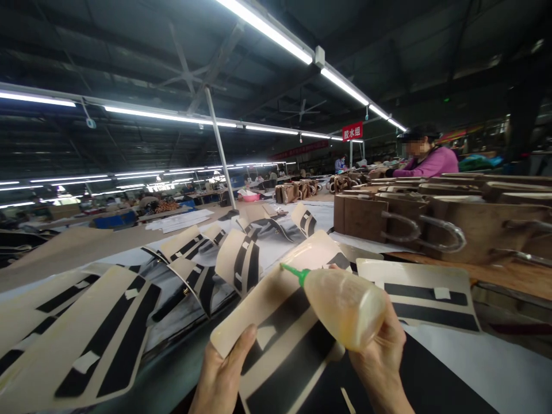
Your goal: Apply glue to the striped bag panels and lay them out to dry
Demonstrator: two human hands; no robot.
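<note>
My left hand (228, 368) grips the near left corner of a beige panel (276, 290) with black strips, its thumb lying on top. The panel is tilted up in front of me. In my right hand (382, 353) is a translucent squeeze bottle (345, 305), partly full of yellowish liquid. Its green nozzle (297, 273) points left, with the tip at the panel's upper edge. Whether liquid is coming out is too small to tell. The fingers behind the bottle are mostly hidden.
Similar panels (103, 333) lie overlapping at the left, and several curved pieces (237, 261) stand farther back. Another panel (425, 293) lies to the right. Brown bags (362, 218) with wrapped handles fill the right table, where a person in a purple top (435, 162) works.
</note>
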